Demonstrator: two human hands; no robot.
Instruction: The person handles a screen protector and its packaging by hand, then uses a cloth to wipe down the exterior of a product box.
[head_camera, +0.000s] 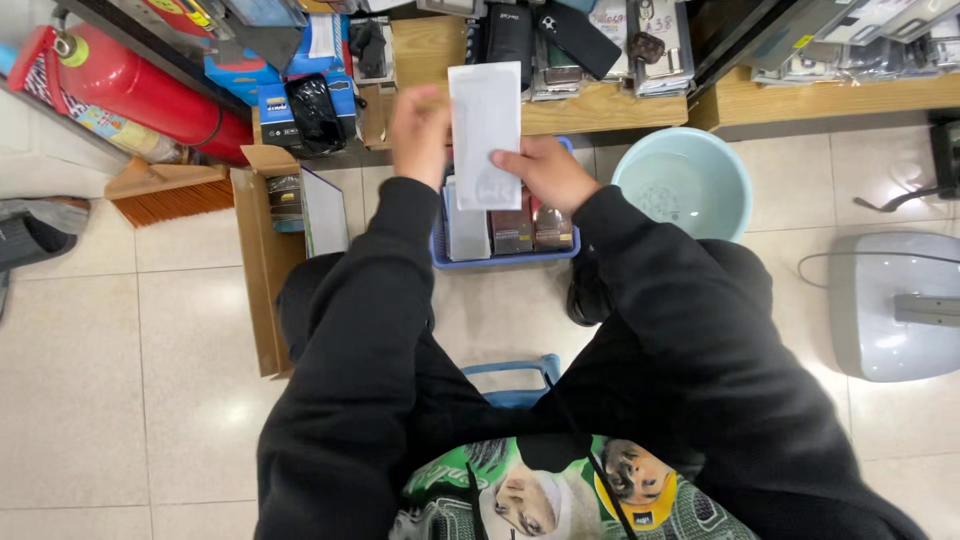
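both hands, left hand (420, 130) & right hand (545, 172), gripping white flat packet (485, 130) over blue basket (505, 260) w/ boxes

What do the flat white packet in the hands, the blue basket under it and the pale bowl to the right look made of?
White packet: thin card or paper, matte and flat, by its crisp edges; possibly film-wrapped. Blue basket: moulded plastic, judging by its thin rim. Pale blue bowl: probably plastic, smooth with a soft sheen. Left hand and right hand both touch the packet.
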